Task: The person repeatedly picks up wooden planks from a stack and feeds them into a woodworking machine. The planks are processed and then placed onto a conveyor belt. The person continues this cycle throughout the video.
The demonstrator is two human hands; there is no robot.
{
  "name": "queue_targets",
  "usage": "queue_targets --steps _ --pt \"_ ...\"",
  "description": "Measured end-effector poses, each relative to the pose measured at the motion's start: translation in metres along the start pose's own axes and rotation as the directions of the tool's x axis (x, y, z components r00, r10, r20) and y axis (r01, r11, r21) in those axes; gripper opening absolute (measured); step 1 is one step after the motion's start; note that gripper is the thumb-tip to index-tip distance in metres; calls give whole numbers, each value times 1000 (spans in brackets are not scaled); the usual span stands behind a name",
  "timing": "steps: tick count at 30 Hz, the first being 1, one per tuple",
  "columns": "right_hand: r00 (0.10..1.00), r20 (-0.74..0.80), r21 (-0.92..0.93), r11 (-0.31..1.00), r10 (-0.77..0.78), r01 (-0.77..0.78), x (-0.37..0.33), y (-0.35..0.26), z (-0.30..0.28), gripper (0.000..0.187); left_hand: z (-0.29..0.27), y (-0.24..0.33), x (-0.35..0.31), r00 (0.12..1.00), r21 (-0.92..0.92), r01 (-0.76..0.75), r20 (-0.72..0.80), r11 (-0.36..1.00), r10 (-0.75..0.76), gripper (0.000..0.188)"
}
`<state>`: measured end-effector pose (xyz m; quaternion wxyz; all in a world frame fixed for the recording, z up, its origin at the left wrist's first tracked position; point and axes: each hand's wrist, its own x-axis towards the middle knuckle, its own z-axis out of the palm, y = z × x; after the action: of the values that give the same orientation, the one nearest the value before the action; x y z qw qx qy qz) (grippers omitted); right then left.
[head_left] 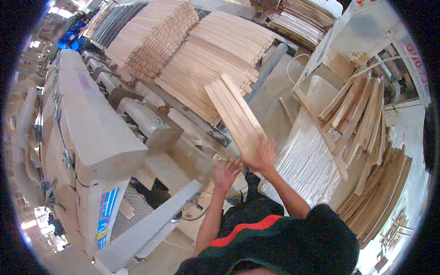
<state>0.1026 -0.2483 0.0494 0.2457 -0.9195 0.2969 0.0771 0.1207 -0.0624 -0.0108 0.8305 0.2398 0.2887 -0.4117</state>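
Several light wooden slats [240,123] lie side by side in a small bundle that points away from me. My right hand [262,155] grips the near end of this bundle, its fingers slightly blurred over the right edge. Just left of that end, my left hand [227,174] is raised with its fingers apart and nothing in it. The far end of the bundle overlaps a large stack of similar slats [215,46] in the view; I cannot tell whether they touch.
A long beige machine [91,114] runs along the left, with a grey metal bar [151,224] jutting near me. On the right, loose wooden strips [353,123] lean beside a plastic-wrapped surface [302,156]. Another slat stack [149,34] stands farther back. A person in blue [71,39] is far left.
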Motion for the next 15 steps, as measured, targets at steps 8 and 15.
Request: queue_targets --steps 8,15 --pt "989 -61 131 982 -132 139 -210 85 6 100 46 -19 18 932 -67 -44 356 997 65 89" --pt "772 -325 31 810 -546 586 -356 166 66 104 -29 -61 -197 844 -45 26 536 999 2 79"
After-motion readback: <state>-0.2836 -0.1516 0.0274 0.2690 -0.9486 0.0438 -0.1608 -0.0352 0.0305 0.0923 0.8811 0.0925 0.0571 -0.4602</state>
